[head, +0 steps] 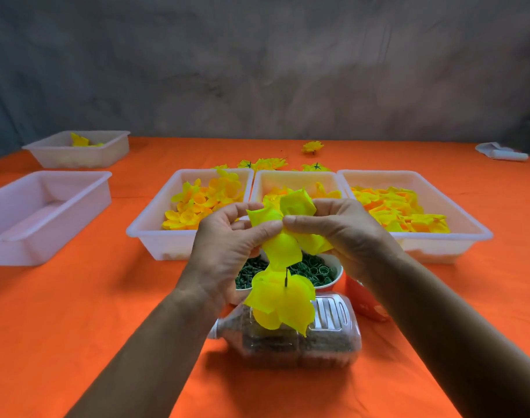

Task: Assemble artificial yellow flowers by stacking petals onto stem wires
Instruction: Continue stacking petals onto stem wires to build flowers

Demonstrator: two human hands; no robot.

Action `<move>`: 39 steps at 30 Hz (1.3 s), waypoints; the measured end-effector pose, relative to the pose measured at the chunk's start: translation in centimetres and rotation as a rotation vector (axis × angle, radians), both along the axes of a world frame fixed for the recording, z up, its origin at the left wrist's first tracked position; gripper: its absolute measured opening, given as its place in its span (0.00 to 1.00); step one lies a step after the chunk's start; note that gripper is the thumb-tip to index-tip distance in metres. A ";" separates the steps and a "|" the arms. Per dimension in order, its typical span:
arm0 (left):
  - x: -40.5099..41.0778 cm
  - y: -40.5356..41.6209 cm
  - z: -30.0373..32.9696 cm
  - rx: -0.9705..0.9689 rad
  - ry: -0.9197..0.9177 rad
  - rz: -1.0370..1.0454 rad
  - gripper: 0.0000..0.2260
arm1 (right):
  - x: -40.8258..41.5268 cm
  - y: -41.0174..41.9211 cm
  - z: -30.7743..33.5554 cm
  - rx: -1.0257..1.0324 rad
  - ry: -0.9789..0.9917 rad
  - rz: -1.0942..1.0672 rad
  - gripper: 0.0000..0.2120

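My left hand (227,236) and my right hand (342,233) meet above the table and pinch a yellow petal piece (290,215) between thumbs and fingers. Below it, another yellow petal layer (284,303) sits on a dark stem wire (286,277) that pokes up through its middle. The wire stands over a clear plastic bottle (324,336) lying on its side. Two bowls of green parts (315,271) stand behind the bottle, partly hidden by my hands.
Three white trays hold yellow petals: left tray (149,233), middle tray (296,176), right tray (468,224). An empty tray (46,236) and a far tray (76,158) stand at left. Finished flowers (312,146) lie behind on the orange cloth. A red cup (363,303) lies at right.
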State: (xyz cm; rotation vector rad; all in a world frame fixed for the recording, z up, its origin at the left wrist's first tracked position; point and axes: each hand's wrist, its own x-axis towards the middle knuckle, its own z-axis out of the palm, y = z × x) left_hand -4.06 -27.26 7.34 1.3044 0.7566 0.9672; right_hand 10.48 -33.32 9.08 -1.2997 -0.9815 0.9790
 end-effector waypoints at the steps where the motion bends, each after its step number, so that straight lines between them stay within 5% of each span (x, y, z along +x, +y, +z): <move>1: 0.0 0.0 0.0 -0.037 -0.028 -0.021 0.22 | 0.0 -0.2 0.0 -0.003 0.015 0.016 0.15; 5: -0.1 0.1 0.0 -0.076 -0.082 -0.050 0.18 | 0.3 -0.8 0.2 -0.112 0.065 0.054 0.11; 9: 0.0 0.1 0.3 -0.087 -0.093 -0.062 0.17 | 0.6 -1.1 0.3 -0.178 0.023 0.097 0.26; 16: 0.0 0.1 0.8 -0.130 -0.037 -0.078 0.30 | 0.3 -0.7 0.5 -0.179 0.073 0.092 0.13; 23: 0.1 0.5 1.6 -0.100 0.006 -0.065 0.33 | -0.4 -0.3 1.7 -0.150 0.032 0.051 0.23; 26: 0.1 0.8 2.2 -0.123 0.006 -0.087 0.36 | -0.3 -0.1 2.1 -0.136 0.040 0.043 0.18; 29: 0.0 0.6 2.3 -0.209 0.023 -0.125 0.33 | -0.1 -0.2 2.0 -0.151 0.051 0.050 0.18; 34: -0.1 0.6 2.0 -0.277 0.025 -0.216 0.14 | 0.1 -0.1 1.3 -0.200 0.148 0.051 0.31; 39: -0.2 0.8 1.7 -0.253 0.059 -0.222 0.17 | 0.1 -0.4 0.8 -0.235 0.122 0.058 0.28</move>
